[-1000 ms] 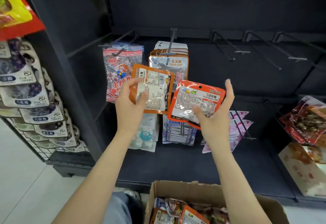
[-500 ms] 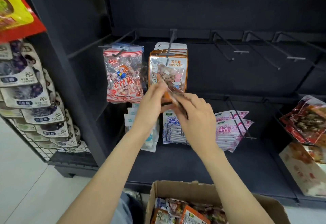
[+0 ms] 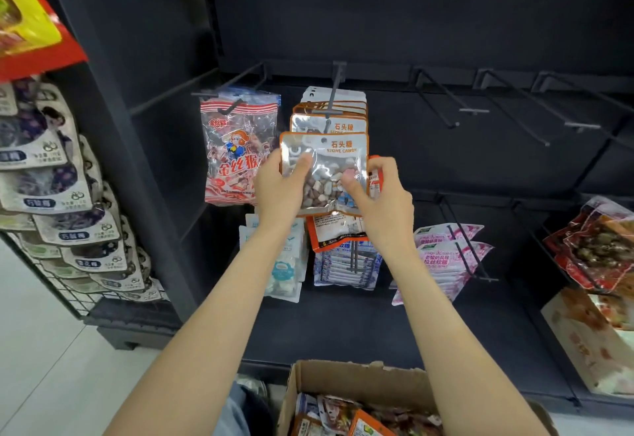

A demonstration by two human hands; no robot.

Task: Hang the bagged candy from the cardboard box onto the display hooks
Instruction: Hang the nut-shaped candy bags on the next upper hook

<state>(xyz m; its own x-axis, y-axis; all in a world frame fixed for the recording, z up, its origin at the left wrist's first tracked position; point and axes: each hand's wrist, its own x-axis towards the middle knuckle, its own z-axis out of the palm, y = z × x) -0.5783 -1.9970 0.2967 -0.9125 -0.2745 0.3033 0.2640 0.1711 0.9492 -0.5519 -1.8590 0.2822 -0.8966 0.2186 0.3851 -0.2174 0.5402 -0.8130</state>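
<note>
Fingers [image 3: 302,164] of the left hand [image 3: 279,192] and right hand [image 3: 384,202] pinch a stone-candy bag [image 3: 326,168] by its sides, upright, just below the hook [image 3: 331,106] carrying matching bags. Below, the box [image 3: 343,377] holds more.

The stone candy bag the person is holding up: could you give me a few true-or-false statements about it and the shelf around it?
1. Both hands grip the stone candy bag. True: left hand and right hand hold its sides.
2. The bag already hangs on the hook. False: its hole sits below the hook tip.
3. The hooks to the right carry candy. False: they are bare.
4. The cardboard box holds more bags. True.
5. The right hand also holds another orange-edged bag behind. True.
</note>
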